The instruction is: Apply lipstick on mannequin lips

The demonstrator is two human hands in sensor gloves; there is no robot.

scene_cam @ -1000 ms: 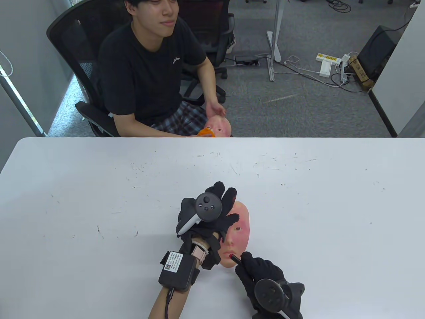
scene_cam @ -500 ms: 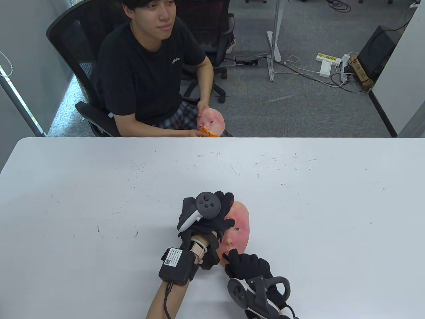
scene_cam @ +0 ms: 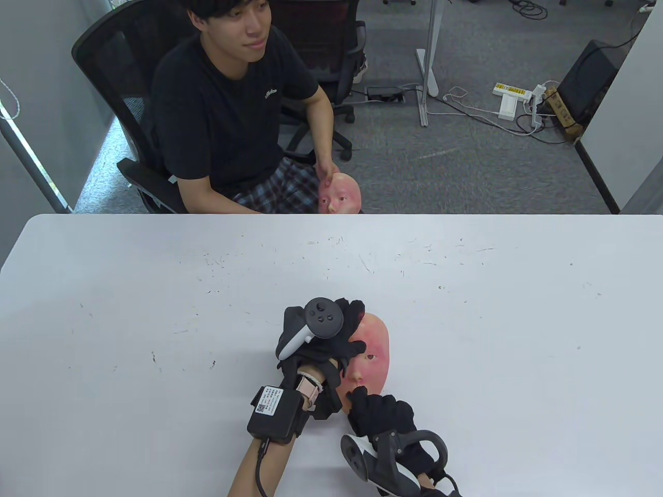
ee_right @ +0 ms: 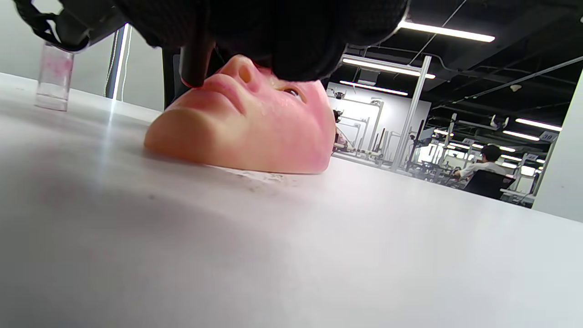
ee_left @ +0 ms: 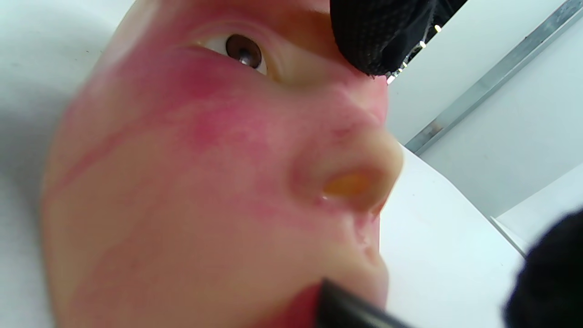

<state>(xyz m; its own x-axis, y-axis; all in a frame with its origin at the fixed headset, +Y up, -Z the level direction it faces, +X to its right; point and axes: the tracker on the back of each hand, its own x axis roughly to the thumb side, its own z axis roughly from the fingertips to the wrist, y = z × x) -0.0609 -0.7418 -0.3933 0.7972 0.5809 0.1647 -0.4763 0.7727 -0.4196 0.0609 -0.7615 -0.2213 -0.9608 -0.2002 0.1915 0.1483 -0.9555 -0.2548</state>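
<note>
A mask of a face (ee_right: 255, 123) lies face up on the white table (ee_right: 291, 255), its cheeks stained pink. The gloved right hand (ee_right: 282, 32) hangs in from the top edge and holds a dark lipstick (ee_right: 193, 59) upright, its lower end touching the mask's lips. A clear cup (ee_right: 53, 77) stands on the table at the far left.

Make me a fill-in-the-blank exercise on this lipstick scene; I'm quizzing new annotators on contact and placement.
1. The lipstick tip touches the mannequin face's ____.
2. The lipstick is held by the ____ hand.
3. The left hand rests on the face's upper part, a fingertip near its ____.
4. The face lies on the white table facing ____.

Missing words: lips; right; eye; up
</note>
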